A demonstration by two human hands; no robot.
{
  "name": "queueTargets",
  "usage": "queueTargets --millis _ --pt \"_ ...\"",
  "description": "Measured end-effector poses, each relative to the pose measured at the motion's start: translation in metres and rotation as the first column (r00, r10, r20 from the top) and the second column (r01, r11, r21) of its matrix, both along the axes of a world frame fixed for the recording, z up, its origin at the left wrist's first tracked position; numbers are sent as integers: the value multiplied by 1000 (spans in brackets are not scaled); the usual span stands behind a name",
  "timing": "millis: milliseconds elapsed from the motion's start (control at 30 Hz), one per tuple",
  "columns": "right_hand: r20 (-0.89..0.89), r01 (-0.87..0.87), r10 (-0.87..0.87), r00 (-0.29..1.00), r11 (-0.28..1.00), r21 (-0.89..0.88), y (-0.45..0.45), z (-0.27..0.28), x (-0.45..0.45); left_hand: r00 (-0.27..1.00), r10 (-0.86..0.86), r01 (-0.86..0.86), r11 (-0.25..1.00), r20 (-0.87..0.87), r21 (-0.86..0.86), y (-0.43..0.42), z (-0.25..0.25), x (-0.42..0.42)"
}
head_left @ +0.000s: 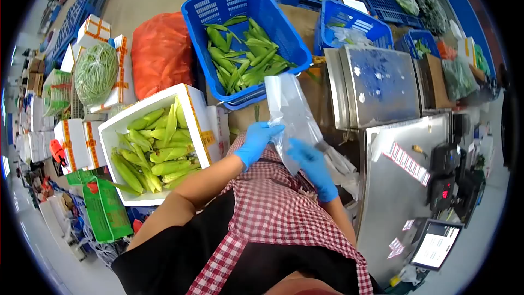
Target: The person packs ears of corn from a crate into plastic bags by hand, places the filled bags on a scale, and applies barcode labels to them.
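Just on the person's side of the blue crate (286, 30), a clear plastic bag (292, 101) lies between two gloved hands, its long axis running from the crate's near rim back toward the checked apron (278, 207). The left hand (256, 141) is nearer the crate and pinches the bag's left edge between thumb and fingers, so most of the bag lies to the right of that grip. The right hand (314, 166), blurred, is at the bag's other side, farther from the crate; whether it grips the film cannot be told. Green husks (259, 63) lie inside the crate. Left of it and nearer the person, a white foam box (199, 114) holds unhusked corn (169, 153); right of it stands a metal platform (382, 90).
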State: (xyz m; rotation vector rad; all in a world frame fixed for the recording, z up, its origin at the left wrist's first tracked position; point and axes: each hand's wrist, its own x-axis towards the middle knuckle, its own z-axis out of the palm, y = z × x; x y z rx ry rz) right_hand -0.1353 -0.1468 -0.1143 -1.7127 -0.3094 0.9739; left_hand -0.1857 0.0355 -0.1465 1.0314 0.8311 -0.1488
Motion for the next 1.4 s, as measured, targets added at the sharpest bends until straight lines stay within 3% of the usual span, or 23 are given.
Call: queueTargets --millis 33,100,200,333,367,400,433,467,500,567,633,700,800,900,933,967,1000,1033,1100,1200,1233,1300,1400 --pt "-209 233 -227 951 973 0 19 -2 14 1000 27 -27 999 11 24 14 4 1" --pt "328 238 -271 905 961 138 63 9 32 997 16 -23 995 73 99 26 2 5" --pt "-217 -186 172 961 981 -46 96 -13 71 984 60 -101 965 171 244 37 5 15" --pt "-598 330 -260 758 944 8 152 -24 109 982 29 -120 856 185 504 89 -22 23" --pt "-583 535 -405 704 843 60 166 -19 121 971 204 -238 816 123 527 113 -19 16" --pt "-220 217 -182 958 965 149 172 -31 162 918 392 -359 749 63 557 144 -17 15" --pt "-254 180 -126 959 962 204 172 -35 196 832 513 -551 724 209 415 172 -28 7" --pt "-285 145 -68 956 955 259 172 -40 230 474 879 -876 477 55 -76 196 4 14" --pt "-705 430 -145 694 869 245 183 -34 255 447 883 -857 379 140 350 229 -61 -14" --pt "-569 315 -90 817 897 310 218 -46 285 672 739 -564 468 49 680 248 -98 -9" --pt "-360 186 -57 931 923 336 255 -25 308 850 526 -91 205 -31 975 230 -34 45" --pt "-301 -9 106 948 952 305 292 -8 324 938 252 -337 492 239 803 212 12 108" --pt "-299 -256 361 883 906 338 348 -6 343 989 137 -102 319 60 942 204 21 199" --pt "348 -788 715 607 598 146 413 4 375 757 631 -321 130 171 938 273 -77 211" --pt "656 -822 610 444 568 29 437 -9 392 756 644 -236 107 113 966 301 -58 216" --pt "874 -822 443 200 561 -96 461 -23 412 747 635 -102 -181 195 978 333 -52 211" --pt "951 -716 304 -58 651 -252 490 -28 434 606 609 -462 -254 512 850 356 -29 218" --pt "925 -565 176 -338 748 -349 512 -26 452 614 656 -335 -288 439 897 363 15 219" --pt "997 -412 55 -49 908 -70 530 -21 452 574 420 -546 -444 703 711 382 40 204" --pt "924 -259 -333 187 891 373 539 -51 431 734 351 -452 -388 582 803 364 3 215" --pt "789 -269 -325 522 815 513 559 -118 444 852 373 -247 -330 367 911 358 -40 207" --pt "885 -179 -188 426 941 286 532 -221 429 841 534 -105 319 -87 942 348 -136 194" --pt "754 -160 447 481 891 -425 468 -326 397 823 460 -64 656 -332 752 346 -212 184"
